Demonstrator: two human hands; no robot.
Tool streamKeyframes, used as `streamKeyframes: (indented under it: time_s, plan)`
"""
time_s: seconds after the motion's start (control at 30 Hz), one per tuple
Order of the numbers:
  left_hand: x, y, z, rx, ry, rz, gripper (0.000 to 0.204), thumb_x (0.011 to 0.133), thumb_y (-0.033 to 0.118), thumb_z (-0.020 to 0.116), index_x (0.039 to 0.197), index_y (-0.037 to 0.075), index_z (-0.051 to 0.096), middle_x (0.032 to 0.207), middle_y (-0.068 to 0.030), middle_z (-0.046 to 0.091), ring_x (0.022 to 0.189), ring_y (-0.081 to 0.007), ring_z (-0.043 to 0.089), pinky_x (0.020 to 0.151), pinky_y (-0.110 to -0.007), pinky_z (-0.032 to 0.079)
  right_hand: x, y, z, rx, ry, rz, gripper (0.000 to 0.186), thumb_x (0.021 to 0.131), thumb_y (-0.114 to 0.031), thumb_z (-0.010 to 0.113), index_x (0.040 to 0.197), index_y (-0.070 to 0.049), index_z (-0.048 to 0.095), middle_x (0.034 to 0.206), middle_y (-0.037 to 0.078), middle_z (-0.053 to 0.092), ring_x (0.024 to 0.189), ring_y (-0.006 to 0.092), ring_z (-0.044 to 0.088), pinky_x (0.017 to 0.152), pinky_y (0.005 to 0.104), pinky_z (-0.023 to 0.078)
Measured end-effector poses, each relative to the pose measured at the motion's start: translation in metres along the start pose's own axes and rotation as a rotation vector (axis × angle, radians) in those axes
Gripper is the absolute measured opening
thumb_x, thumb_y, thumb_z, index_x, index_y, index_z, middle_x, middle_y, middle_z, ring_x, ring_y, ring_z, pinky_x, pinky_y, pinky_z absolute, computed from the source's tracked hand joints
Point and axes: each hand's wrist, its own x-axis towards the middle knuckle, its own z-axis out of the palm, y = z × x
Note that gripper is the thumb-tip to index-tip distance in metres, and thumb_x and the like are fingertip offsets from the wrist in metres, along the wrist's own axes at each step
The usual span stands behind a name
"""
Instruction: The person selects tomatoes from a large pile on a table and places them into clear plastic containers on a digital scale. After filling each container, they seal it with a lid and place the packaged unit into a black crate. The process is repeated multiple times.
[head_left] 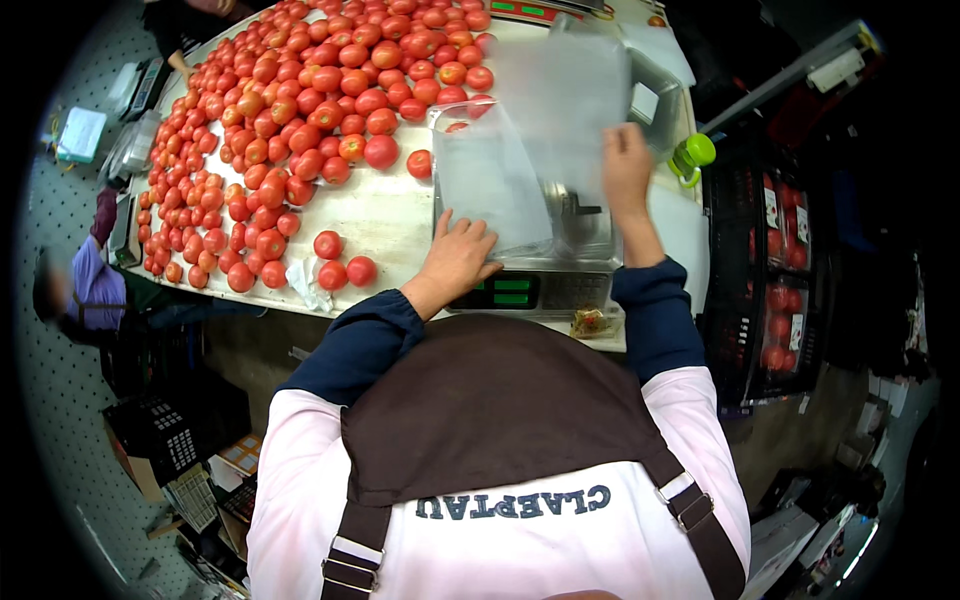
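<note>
A bench scale [510,292] with a lit green display stands right in front of me, its shiny metal pan [585,240] partly covered. Over the pan lies a translucent plastic sheet or bag [490,180]. My left hand [455,260] rests at its near left edge, fingers spread. Above the pan's far right side, my right hand [628,180] is closed on another translucent plastic sheet or bag [565,110], smeared by motion. Many red tomatoes [310,110] cover the table to the left, and a few lie apart beside crumpled white paper [305,283].
A grey tray [655,95] sits at the far right of the table. By the right edge is a bright green-topped container [692,155]. A black crate [745,300] beyond it bears packed tomatoes [785,230]. Another person [95,280] is at the left.
</note>
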Motion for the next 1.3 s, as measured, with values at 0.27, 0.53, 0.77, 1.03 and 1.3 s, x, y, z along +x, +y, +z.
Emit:
streamKeyframes:
  time_s: [0.27, 0.53, 0.77, 1.03, 1.3]
  plan:
    - [-0.001, -0.01, -0.007, 0.006, -0.011, 0.052, 0.034, 0.088, 0.033, 0.065, 0.116, 0.013, 0.061, 0.117, -0.0086, 0.055, 0.117, -0.0276, 0.051, 0.11, -0.056, 0.027, -0.053, 0.179, -0.18, -0.39, 0.005, 0.29, 0.025, 0.095, -0.025, 0.053, 0.09, 0.0, 0.052, 0.08, 0.024, 0.062, 0.074, 0.0443, 0.06, 0.066, 0.0471, 0.046]
    - [0.003, -0.023, -0.015, 0.061, -0.024, 0.16, 0.035, 0.088, 0.033, 0.065, 0.117, 0.014, 0.06, 0.121, -0.0073, 0.054, 0.12, -0.0271, 0.049, 0.109, -0.057, 0.029, -0.158, 0.248, -0.182, -0.773, -0.251, 0.537, 0.026, 0.095, -0.03, 0.054, 0.103, -0.005, 0.054, 0.092, 0.025, 0.068, 0.087, 0.0459, 0.064, 0.075, 0.0539, 0.051]
    - [0.003, -0.024, -0.012, 0.088, -0.082, 0.152, 0.036, 0.088, 0.032, 0.065, 0.119, 0.015, 0.06, 0.125, -0.0066, 0.053, 0.124, -0.0256, 0.047, 0.11, -0.056, 0.026, -0.126, 0.192, -0.163, -0.734, 0.005, 0.263, 0.04, 0.086, -0.02, 0.068, 0.122, -0.009, 0.056, 0.117, 0.019, 0.054, 0.11, 0.0392, 0.052, 0.093, 0.0457, 0.046]
    - [0.006, -0.024, -0.015, 0.046, -0.086, 0.172, 0.035, 0.089, 0.034, 0.064, 0.119, 0.015, 0.06, 0.125, -0.0063, 0.053, 0.124, -0.0263, 0.046, 0.11, -0.056, 0.027, -0.15, 0.197, -0.121, -0.633, -0.492, 0.104, 0.059, 0.079, -0.015, 0.069, 0.136, -0.016, 0.054, 0.141, 0.023, 0.043, 0.128, 0.0414, 0.042, 0.103, 0.0456, 0.04]
    - [0.0, -0.034, -0.01, 0.034, -0.113, 0.15, 0.035, 0.089, 0.037, 0.062, 0.117, 0.015, 0.061, 0.122, -0.0051, 0.054, 0.121, -0.0262, 0.048, 0.11, -0.056, 0.028, -0.064, 0.037, -0.074, -0.162, -0.033, -0.15, 0.031, 0.082, -0.008, 0.063, 0.112, -0.002, 0.059, 0.113, 0.017, 0.06, 0.108, 0.0351, 0.055, 0.094, 0.0429, 0.045]
